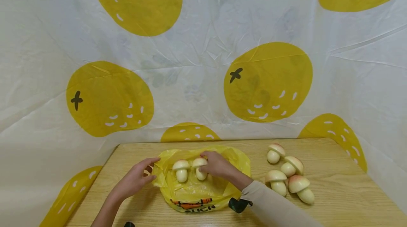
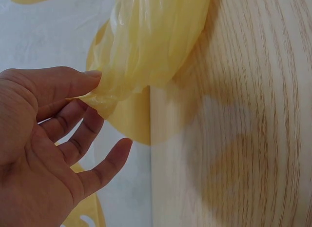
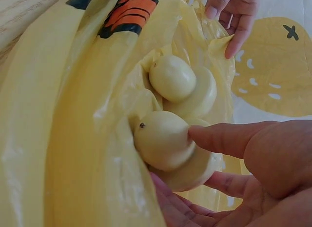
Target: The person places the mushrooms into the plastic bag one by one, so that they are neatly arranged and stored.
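A yellow plastic bag (image 1: 178, 193) lies on the table with its mouth spread open. Inside it two toy mushrooms, cream with pinkish caps, sit side by side. My left hand (image 1: 135, 179) pinches the bag's left edge between thumb and fingers, as the left wrist view shows at the thin plastic (image 2: 156, 46). My right hand (image 1: 217, 165) reaches into the bag and holds the right mushroom (image 3: 165, 141), thumb on its stem and fingers under the cap. Next to it stands the left mushroom (image 1: 181, 171), untouched by either hand.
Several more mushrooms (image 1: 276, 181) cluster on the wooden table (image 1: 343, 184) to the right of the bag. Behind the table hangs a pale cloth (image 1: 197, 96) printed with big yellow fruit. Dark print marks the bag's near side.
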`<state>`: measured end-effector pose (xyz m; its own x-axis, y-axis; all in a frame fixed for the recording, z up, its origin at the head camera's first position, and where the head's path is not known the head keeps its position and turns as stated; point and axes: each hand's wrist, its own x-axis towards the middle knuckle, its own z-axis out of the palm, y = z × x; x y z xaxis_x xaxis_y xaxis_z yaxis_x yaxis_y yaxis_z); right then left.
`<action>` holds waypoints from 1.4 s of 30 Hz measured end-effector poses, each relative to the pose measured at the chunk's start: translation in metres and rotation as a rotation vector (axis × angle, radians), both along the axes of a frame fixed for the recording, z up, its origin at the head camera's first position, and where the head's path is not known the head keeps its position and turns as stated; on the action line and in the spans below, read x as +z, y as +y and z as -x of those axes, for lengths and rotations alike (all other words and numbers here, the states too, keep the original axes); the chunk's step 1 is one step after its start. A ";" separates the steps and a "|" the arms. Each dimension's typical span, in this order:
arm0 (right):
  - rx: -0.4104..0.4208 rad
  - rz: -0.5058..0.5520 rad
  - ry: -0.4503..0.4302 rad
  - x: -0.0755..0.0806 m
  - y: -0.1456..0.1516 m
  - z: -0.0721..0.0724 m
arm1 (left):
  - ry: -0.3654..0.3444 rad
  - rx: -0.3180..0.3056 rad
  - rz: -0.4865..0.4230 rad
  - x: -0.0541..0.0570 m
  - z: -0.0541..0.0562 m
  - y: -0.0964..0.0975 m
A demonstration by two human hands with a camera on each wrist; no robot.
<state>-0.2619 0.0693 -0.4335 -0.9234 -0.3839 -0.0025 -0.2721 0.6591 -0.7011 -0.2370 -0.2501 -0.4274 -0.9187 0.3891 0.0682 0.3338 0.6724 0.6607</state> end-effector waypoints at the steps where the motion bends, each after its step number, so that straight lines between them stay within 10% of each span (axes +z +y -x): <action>1: 0.005 -0.009 0.001 0.001 0.000 -0.001 | 0.000 0.003 -0.001 0.000 0.000 0.000; 12: 0.096 -0.137 0.038 0.031 0.008 -0.020 | 0.002 0.001 -0.002 0.000 0.000 0.000; 42: 0.078 0.106 0.064 0.067 0.100 -0.029 | 0.012 -0.019 -0.013 -0.002 0.001 -0.002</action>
<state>-0.2333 0.1695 -0.3662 -0.8876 -0.4496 0.1002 -0.3663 0.5572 -0.7452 -0.2384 -0.2525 -0.4296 -0.9103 0.4053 0.0839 0.3539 0.6574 0.6653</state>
